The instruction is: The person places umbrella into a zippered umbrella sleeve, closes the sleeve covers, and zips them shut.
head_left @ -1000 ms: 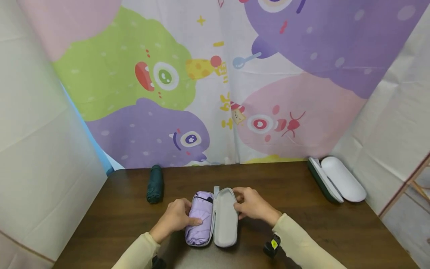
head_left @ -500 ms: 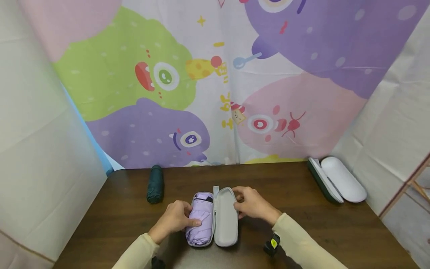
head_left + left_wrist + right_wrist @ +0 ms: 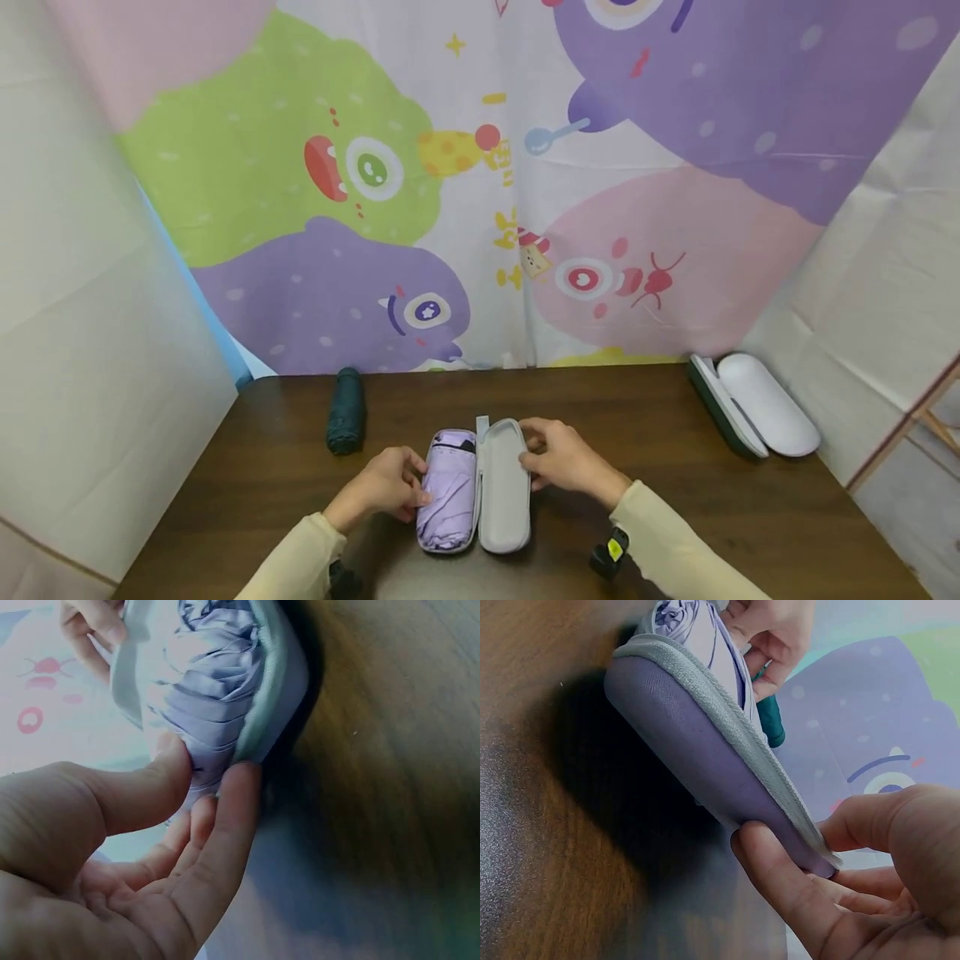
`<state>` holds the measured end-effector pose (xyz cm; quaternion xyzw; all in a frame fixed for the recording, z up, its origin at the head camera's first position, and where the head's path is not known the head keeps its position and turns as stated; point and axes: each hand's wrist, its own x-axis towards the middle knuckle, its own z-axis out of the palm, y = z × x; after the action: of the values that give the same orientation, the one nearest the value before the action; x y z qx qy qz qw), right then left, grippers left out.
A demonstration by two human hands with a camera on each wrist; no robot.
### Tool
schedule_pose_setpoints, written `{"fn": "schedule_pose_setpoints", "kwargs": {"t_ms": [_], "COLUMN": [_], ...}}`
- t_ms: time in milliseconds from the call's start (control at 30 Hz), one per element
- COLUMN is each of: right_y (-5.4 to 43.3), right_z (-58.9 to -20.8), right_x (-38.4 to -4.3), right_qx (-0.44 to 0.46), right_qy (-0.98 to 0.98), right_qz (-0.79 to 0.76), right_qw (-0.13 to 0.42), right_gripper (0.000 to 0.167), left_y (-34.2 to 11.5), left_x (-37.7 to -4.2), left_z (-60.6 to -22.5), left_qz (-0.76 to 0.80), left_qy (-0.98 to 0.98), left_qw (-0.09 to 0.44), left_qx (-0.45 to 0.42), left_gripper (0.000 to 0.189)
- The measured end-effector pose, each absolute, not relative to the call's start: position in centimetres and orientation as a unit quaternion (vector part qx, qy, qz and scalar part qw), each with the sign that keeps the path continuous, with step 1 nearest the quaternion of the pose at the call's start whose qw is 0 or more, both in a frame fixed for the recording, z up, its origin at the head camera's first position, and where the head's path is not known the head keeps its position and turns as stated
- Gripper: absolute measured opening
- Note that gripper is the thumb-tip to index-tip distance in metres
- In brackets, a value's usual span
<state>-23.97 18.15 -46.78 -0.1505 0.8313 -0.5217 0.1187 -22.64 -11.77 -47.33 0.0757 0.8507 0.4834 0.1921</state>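
We find the lilac roll (image 3: 448,492), which we take for a folded umbrella, lying lengthwise in the left half of the open case (image 3: 504,492) on the table (image 3: 645,467). The right half lies open beside it, its pale hollow facing up.

The change we note is at the left hand (image 3: 384,483). Half a second ago its thumb lay across the top of the roll; now it has drawn back to the near left edge. The grip there is narrow and light: in the left wrist view the thumb tip is at the roll and the forefinger rests on the outer side of the case rim. How firmly it presses, we cannot tell.

The right hand (image 3: 566,457) shows no matching shift. Its grip is closed down to a pinch — thumb on one side of the rim of the right half, forefinger on the outer shell.

For the work in hand, we judge that the roll sits within its half without being pressed from above, since it keeps its place with the thumb off. The two halves stand apart, so the case is not yet closed.

Elsewhere on the table we record a green roll (image 3: 346,412), upper left and well apart from the hands, and a second case (image 3: 767,404) at the far right — also open, white inside.
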Motion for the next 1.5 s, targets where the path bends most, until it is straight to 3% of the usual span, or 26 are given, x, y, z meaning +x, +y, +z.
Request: {"fn": "schedule_pose_setpoints", "kwargs": {"t_ms": [367,733,1000,1500], "right_y": [18.4,18.4,18.6,18.0], "right_z": [-46.2,-46.8,-47.7,-49.1], "right_x": [-24.0,-23.7,-23.0,-21.8], "right_qx": [-0.136,-0.129,-0.128,-0.116], "right_qy": [0.825,0.816,0.803,0.781], "right_qz": [-0.535,-0.553,-0.571,-0.603], "right_qw": [0.125,0.105,0.112,0.11], "right_gripper": [0.055,0.052,0.055,0.058], "left_y": [-11.4,-13.1,-12.9,-12.9], "left_x": [-22.5,-23.2,-22.8,-22.4], "left_z": [-49.1,-49.2,-49.7,-50.3], "left_qz": [0.545,0.62,0.637,0.623], "left_qy": [0.81,0.723,0.71,0.72], "left_qw": [0.21,0.293,0.294,0.298], "left_qx": [0.049,0.082,0.059,0.076], "left_gripper": [0.032,0.034,0.049,0.04]}}
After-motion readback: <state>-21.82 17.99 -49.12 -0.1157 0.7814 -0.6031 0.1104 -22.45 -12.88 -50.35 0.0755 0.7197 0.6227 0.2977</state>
